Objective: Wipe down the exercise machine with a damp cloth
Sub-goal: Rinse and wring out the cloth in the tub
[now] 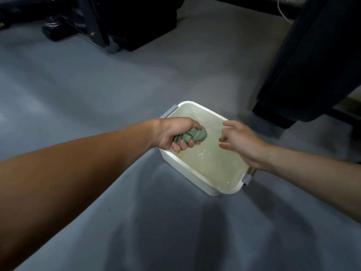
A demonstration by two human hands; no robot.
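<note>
A white rectangular tub [197, 178] with grey handles sits on the grey floor, filled with pale water. My left hand [172, 133] grips a balled-up green cloth [195, 134] just above the water at the tub's left side. My right hand [241, 142] hovers over the tub's right side, fingers loosely spread, holding nothing. A little water ripples below the cloth. The dark frame of the exercise machine [101, 24] stands at the top left.
A large dark upright part [304, 63] with a black base stands at the right, close behind the tub. A white cable [282, 12] hangs at the top right. Grey floor [78, 85] stretches between the tub and the machine.
</note>
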